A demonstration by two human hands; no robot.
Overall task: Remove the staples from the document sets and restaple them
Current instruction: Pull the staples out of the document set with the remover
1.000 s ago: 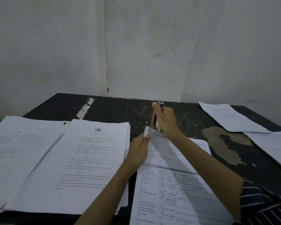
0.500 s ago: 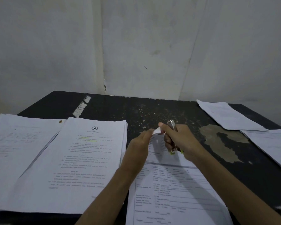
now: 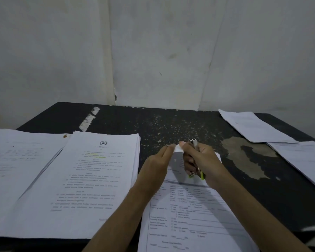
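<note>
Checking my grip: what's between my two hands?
The form's lifted corner, pinched by left hand and right hand, which also grips the stapler. Head view.

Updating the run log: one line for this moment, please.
left hand pinches form corner | right hand grips stapler, thumb at corner | stack at left

One camera sits on the person's head. It looks forward and down over the table (image 3: 171, 122) toward the wall (image 3: 153, 51). The left hand (image 3: 157, 162) and right hand (image 3: 203, 159) show close up, low in the middle.
</note>
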